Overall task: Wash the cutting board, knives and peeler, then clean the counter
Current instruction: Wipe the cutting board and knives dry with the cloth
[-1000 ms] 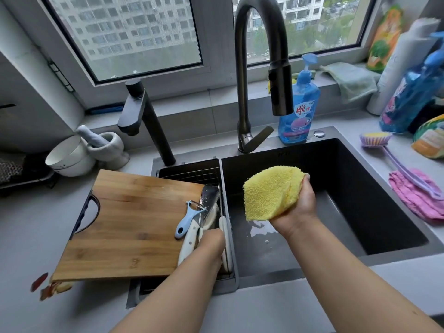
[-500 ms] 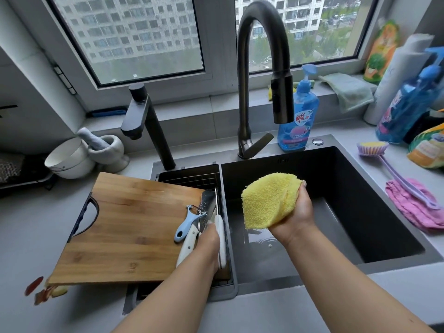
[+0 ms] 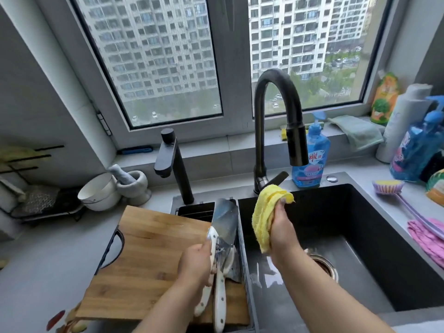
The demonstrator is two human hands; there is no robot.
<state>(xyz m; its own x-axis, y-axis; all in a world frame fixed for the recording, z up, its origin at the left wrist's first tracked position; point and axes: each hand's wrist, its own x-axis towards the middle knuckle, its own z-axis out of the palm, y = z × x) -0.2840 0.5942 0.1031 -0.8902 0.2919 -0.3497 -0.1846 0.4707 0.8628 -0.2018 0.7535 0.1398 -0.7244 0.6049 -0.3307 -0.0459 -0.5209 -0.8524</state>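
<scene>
My left hand [image 3: 194, 265] grips a bundle of white-handled knives [image 3: 219, 251], fingers curled round the handles, the broad blade raised and pointing away over the right edge of the cutting board [image 3: 153, 255]. The board lies across the sink's [image 3: 360, 236] left compartment. My right hand [image 3: 281, 227] clutches a yellow cloth [image 3: 266, 212] above the basin, beneath the faucet [image 3: 278, 121]. Peeler: I cannot pick it out.

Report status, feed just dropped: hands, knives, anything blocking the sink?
Left hand grips white-handled knives over bamboo cutting board. Right hand holds yellow cloth above black sink. Nothing blocking.
</scene>
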